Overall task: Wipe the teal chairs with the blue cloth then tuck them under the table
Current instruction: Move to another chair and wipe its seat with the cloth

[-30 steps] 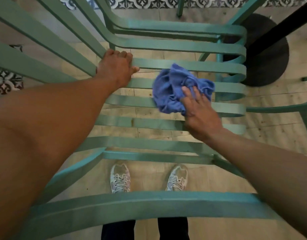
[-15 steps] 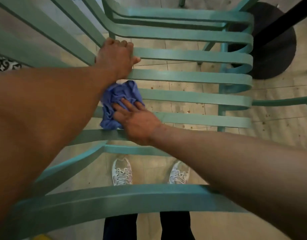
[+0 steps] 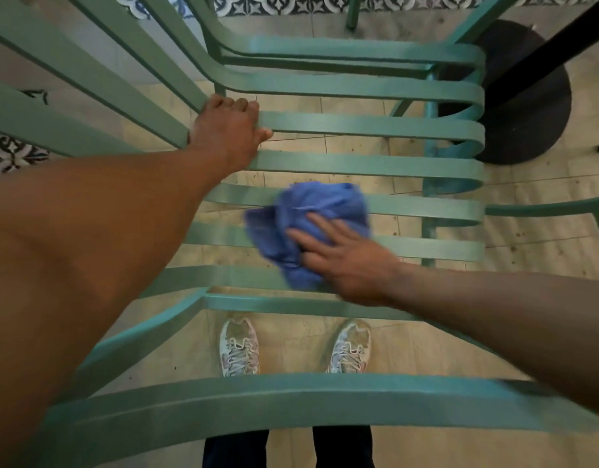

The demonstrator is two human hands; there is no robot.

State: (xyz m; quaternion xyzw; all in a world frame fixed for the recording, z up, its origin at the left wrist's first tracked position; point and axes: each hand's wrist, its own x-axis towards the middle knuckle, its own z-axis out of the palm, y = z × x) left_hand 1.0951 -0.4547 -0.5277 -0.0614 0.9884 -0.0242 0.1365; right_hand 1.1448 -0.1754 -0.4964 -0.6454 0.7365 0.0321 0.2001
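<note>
Teal metal fills the room from where I'm standing: the chair (image 3: pixel 375 165), all slats, pulled out on the tiled floor (image 3: pixel 544 265), with the person leaning over its back rail. Beyond it, the dark round table base (image 3: pixel 527 106) sits just past the seat's front edge, so this chair is not tucked in yet. A second teal frame (image 3: pixel 548 209) pokes in from the right, mostly out of sight.

Now the arms. Left hand (image 3: pixel 228 133) is clamped around a seat slat where it bends up into the back, steadying the whole thing. Right hand (image 3: pixel 345 258) lies flat, fingers spread, pressing the blue cloth (image 3: pixel 311 228) down on the middle slats; it pins the cloth more than it clutches it. Cloth and fingers are blurred, so I'd say it's mid-swipe!

By my reckoning we're early on: seat being wiped, and I can't tell which slats are already clean. Back rail, arms, any other chairs and the pushing-in all look ahead. Down below, two pale sneakers (image 3: pixel 239 347) planted behind the chair.
</note>
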